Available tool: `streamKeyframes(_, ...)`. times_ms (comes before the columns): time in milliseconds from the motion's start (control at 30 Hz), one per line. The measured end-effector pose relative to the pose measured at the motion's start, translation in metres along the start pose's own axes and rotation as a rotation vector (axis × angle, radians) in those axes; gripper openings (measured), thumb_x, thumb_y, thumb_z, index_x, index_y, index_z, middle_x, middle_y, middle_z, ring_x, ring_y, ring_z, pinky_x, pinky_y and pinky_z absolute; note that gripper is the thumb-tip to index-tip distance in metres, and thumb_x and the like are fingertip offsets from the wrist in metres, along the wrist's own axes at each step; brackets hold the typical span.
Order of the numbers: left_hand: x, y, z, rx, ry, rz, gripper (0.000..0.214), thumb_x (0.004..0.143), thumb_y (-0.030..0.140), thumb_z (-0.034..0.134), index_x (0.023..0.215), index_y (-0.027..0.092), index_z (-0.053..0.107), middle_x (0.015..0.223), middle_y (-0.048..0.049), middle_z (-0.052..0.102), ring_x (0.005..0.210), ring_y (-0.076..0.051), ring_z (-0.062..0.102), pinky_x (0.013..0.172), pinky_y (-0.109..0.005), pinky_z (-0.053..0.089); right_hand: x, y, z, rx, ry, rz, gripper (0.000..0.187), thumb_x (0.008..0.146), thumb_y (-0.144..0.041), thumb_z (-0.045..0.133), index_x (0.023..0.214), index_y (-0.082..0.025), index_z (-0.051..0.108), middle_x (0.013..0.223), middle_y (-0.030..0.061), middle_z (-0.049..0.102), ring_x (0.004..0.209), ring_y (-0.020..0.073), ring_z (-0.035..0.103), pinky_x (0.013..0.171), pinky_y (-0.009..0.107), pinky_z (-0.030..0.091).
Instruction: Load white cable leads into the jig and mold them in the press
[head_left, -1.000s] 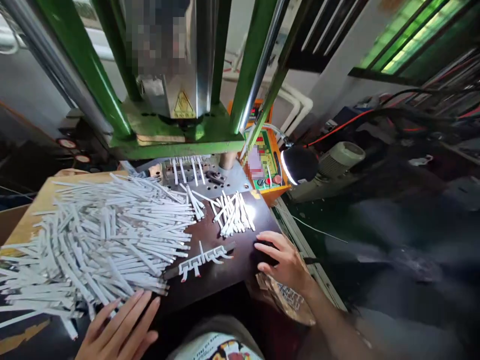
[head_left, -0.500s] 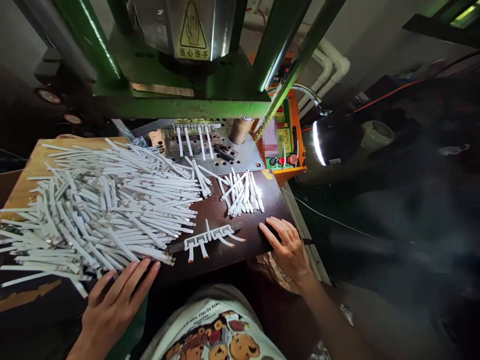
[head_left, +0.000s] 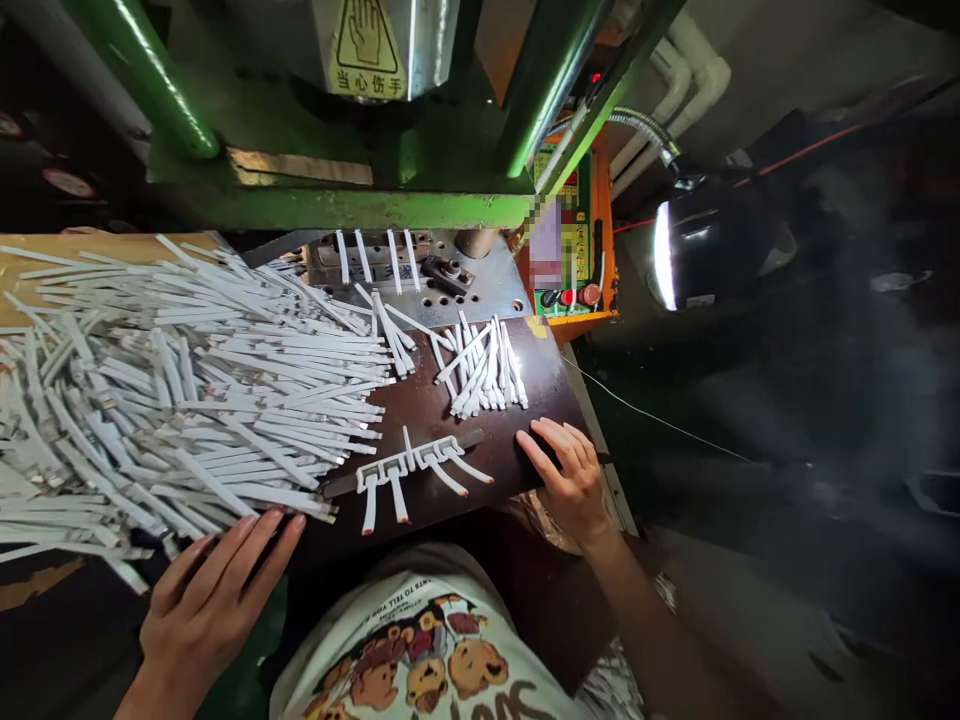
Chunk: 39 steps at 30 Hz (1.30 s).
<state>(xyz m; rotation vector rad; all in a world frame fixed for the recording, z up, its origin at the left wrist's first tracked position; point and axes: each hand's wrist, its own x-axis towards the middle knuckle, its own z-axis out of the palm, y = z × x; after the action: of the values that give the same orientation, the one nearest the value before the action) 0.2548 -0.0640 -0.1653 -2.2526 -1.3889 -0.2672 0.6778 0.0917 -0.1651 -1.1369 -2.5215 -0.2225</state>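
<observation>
My left hand [head_left: 206,605] lies flat and open at the near edge of the bench, its fingertips touching the big heap of white strips [head_left: 180,390]. My right hand [head_left: 566,475] rests with fingers spread on the right corner of the dark brown board [head_left: 450,480], holding nothing. Between the hands lies a comb-like piece with several white strips attached [head_left: 409,470]. A small bundle of white strips [head_left: 484,375] sits just beyond my right hand. Several strips stand in the metal fixture [head_left: 390,262] under the green press [head_left: 337,200].
An orange control box with red buttons [head_left: 574,270] stands right of the fixture. A gooseneck lamp [head_left: 694,250] shines at the right. White pipes [head_left: 675,90] run behind. A thin wire [head_left: 652,415] trails off the bench's right edge. Dark clutter fills the right side.
The view has tilted downward, so the press and bench sit higher in frame and my shirt shows. Both hands have stayed flat in about the same places.
</observation>
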Motion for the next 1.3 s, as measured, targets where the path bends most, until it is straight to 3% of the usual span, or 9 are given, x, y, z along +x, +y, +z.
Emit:
streamKeyframes(233, 0.002, -0.001, -0.002, 0.033, -0.014, 0.019, 0.046, 0.083, 0.011, 0.071, 0.126, 0.027, 0.066, 0.139, -0.0058, 0.060, 0.148, -0.024, 0.033, 0.127, -0.041, 0.023, 0.001, -0.001, -0.001, 0.019, -0.006, 0.029, 0.066, 0.089, -0.003, 0.043, 0.149, -0.031, 0.044, 0.133, 0.0088, 0.063, 0.127, 0.0250, 0.058, 0.110, 0.047, 0.045)
streamKeyframes(567, 0.004, 0.003, -0.011, -0.058, -0.046, -0.051, 0.055, 0.079, 0.025, 0.077, 0.132, 0.030, 0.061, 0.142, -0.0068, 0.055, 0.146, -0.025, 0.036, 0.125, -0.043, 0.027, 0.001, 0.001, -0.008, 0.037, -0.065, 0.005, 0.057, 0.092, -0.011, 0.051, 0.148, -0.025, 0.044, 0.133, 0.0149, 0.058, 0.130, 0.0290, 0.054, 0.112, 0.052, 0.041)
streamKeyframes(667, 0.021, 0.006, -0.020, -0.195, 0.022, -0.131, 0.064, 0.079, 0.037, 0.078, 0.138, 0.027, 0.056, 0.137, -0.0083, 0.058, 0.130, -0.027, 0.052, 0.119, -0.042, 0.034, 0.012, -0.003, -0.022, 0.248, -0.104, 0.015, 0.050, 0.091, -0.035, 0.066, 0.138, -0.022, 0.054, 0.131, 0.0154, 0.059, 0.127, 0.0317, 0.054, 0.111, 0.054, 0.041)
streamKeyframes(767, 0.054, 0.011, -0.023, -0.229, -0.033, -0.141, 0.062, 0.086, 0.034, 0.071, 0.143, 0.024, 0.050, 0.119, -0.0068, 0.068, 0.104, -0.024, 0.062, 0.105, -0.040, 0.040, 0.035, -0.020, -0.027, 0.505, -0.032, 0.014, 0.048, 0.091, -0.046, 0.064, 0.132, -0.022, 0.058, 0.122, 0.0126, 0.064, 0.119, 0.0269, 0.058, 0.105, 0.047, 0.048)
streamKeyframes(867, 0.090, 0.015, -0.021, -0.198, -0.109, -0.118, 0.048, 0.092, 0.026, 0.061, 0.139, 0.019, 0.052, 0.107, -0.0077, 0.070, 0.089, -0.024, 0.062, 0.085, -0.038, 0.042, 0.063, -0.040, -0.017, 0.577, -0.034, -0.016, 0.043, 0.095, -0.044, 0.059, 0.132, -0.022, 0.059, 0.119, 0.0113, 0.066, 0.115, 0.0235, 0.060, 0.101, 0.043, 0.050)
streamKeyframes(967, 0.112, 0.018, -0.018, -0.194, -0.179, -0.108, 0.031, 0.093, 0.014, 0.051, 0.123, 0.013, 0.059, 0.104, -0.0109, 0.067, 0.088, -0.025, 0.060, 0.080, -0.038, 0.044, 0.083, -0.047, -0.007, 0.576, -0.087, -0.099, 0.027, 0.098, -0.030, 0.057, 0.121, -0.020, 0.065, 0.112, 0.0107, 0.069, 0.105, 0.0206, 0.063, 0.096, 0.039, 0.051)
streamKeyframes(1167, 0.124, 0.020, -0.014, -0.362, -0.280, -0.047, 0.025, 0.090, 0.003, 0.044, 0.108, 0.009, 0.059, 0.087, -0.0080, 0.057, 0.084, -0.024, 0.055, 0.079, -0.037, 0.047, 0.100, -0.025, -0.015, 0.748, -0.220, -0.197, 0.019, 0.097, -0.018, 0.055, 0.094, -0.018, 0.074, 0.093, 0.0062, 0.072, 0.082, 0.0138, 0.064, 0.076, 0.025, 0.051)
streamKeyframes(1300, 0.136, 0.025, -0.009, -0.477, -0.272, -0.019, 0.024, 0.089, 0.002, 0.040, 0.099, 0.011, 0.059, 0.088, -0.0090, 0.055, 0.084, -0.025, 0.052, 0.076, -0.036, 0.047, 0.139, -0.036, -0.007, 0.841, -0.309, -0.168, 0.024, 0.095, -0.009, 0.050, 0.092, -0.015, 0.073, 0.089, 0.0046, 0.072, 0.077, 0.0111, 0.065, 0.075, 0.021, 0.049)
